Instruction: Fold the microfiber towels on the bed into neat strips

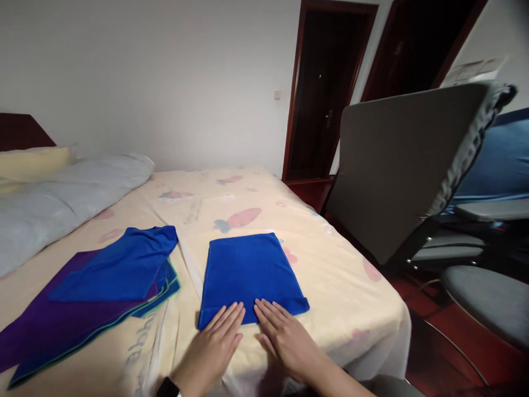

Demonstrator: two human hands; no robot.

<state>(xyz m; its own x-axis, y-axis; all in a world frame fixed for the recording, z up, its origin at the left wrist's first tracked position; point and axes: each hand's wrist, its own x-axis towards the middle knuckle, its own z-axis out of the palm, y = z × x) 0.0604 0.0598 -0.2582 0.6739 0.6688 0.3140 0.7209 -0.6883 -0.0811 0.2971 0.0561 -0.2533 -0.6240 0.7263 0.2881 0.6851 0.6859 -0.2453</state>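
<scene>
A blue cloth lies flat on the bed in front of me, its near edge folded over in a narrow strip. On the left part of that strip rests my left hand, fingers stretched out and palm down. My right hand lies flat with straight fingers on the strip's right part. Neither hand grips anything. To the left is a loose pile of cloths: a rumpled blue cloth on top, a purple cloth below it, and green-edged blue cloths underneath.
The bed has a cream sheet with carrot prints. A grey-white quilt and a yellow pillow lie at the left. On the right stand a large dark grey panel and a grey chair seat. A dark door is behind.
</scene>
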